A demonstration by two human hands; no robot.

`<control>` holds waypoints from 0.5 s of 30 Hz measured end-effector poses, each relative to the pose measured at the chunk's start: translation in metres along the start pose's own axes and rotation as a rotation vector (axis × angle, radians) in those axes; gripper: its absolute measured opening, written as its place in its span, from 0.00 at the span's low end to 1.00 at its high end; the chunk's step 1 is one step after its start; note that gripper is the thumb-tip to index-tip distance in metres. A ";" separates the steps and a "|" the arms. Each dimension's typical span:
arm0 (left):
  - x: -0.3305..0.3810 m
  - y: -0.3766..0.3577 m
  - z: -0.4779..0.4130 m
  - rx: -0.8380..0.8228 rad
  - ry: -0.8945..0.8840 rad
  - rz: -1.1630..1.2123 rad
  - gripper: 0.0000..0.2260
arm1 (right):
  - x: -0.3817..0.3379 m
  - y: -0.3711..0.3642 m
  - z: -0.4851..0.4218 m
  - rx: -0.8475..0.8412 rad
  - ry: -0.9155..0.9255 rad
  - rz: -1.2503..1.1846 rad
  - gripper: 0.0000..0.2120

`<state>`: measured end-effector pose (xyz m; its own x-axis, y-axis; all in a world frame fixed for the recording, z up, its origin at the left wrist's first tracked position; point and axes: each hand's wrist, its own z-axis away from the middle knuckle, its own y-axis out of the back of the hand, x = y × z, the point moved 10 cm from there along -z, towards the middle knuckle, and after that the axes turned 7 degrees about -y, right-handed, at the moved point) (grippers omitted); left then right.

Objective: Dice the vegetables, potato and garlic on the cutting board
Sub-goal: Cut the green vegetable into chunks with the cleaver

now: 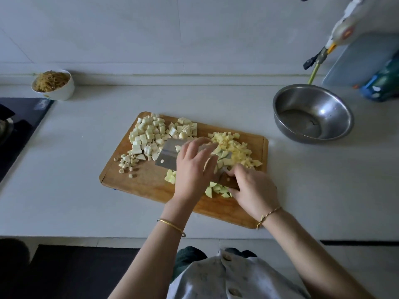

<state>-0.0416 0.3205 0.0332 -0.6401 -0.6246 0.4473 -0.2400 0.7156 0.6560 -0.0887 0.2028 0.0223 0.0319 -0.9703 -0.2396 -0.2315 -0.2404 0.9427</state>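
Cleaver spans the cutting board, blade pointing left.

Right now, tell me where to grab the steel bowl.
Likely take the steel bowl by its thin rim nearest the cutting board, pinched from above: it stands upright and open, and a blue-green container crowds its far right.

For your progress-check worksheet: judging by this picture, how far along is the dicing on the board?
Done: pale cubes, garlic bits and yellow dice lie in heaps on the board. In hand: the right hand grips the cleaver by its handle, and the left hand lies over the blade, above greenish chunks. Left: those chunks look coarser and may need more cuts.
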 end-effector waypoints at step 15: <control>0.017 -0.051 -0.005 -0.100 -0.144 0.100 0.06 | 0.004 0.009 0.006 0.082 0.003 0.053 0.24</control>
<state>-0.0363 0.2716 0.0104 -0.7563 -0.4958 0.4268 -0.1007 0.7328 0.6729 -0.0968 0.1965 0.0283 0.0199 -0.9818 -0.1888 -0.3114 -0.1855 0.9320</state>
